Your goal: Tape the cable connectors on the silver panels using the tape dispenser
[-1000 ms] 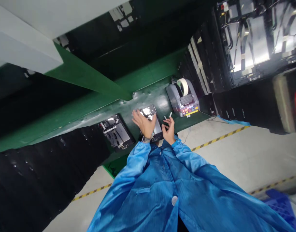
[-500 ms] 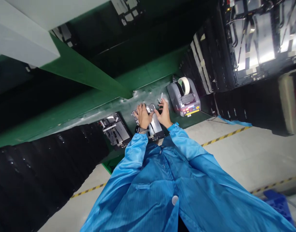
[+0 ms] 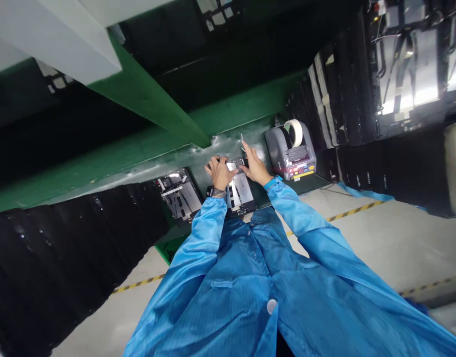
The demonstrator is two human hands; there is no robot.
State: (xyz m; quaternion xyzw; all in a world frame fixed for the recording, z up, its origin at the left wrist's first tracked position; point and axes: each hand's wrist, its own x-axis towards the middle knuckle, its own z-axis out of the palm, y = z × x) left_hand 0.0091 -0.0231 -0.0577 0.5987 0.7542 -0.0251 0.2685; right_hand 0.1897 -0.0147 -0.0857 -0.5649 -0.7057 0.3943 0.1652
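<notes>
A flat open device panel (image 3: 241,193), silvery with dark strips and a black frame, lies on the green bench in front of me. My left hand (image 3: 219,173) rests over its upper left corner, fingers spread and bent, the thumb reaching onto the panel. On the other side, my right hand (image 3: 254,166) has its thumb near the panel's top edge. A thin white strip (image 3: 241,138) sticks up at its index fingertip and appears to be held there; its exact kind is too small to tell. Both palms hide part of the panel's top.
A grey tape dispenser (image 3: 292,151) with a cream roll stands to the right. Another similar panel (image 3: 180,196) lies to the left. Rows of dark panels (image 3: 82,248) line the left; more panels (image 3: 410,69) stand at right. A green shelf beam (image 3: 157,109) hangs ahead.
My right hand has stretched its index finger forward, and the white strip has shifted forward and left with it. My left hand has drawn slightly off the panel's middle, exposing more of it.
</notes>
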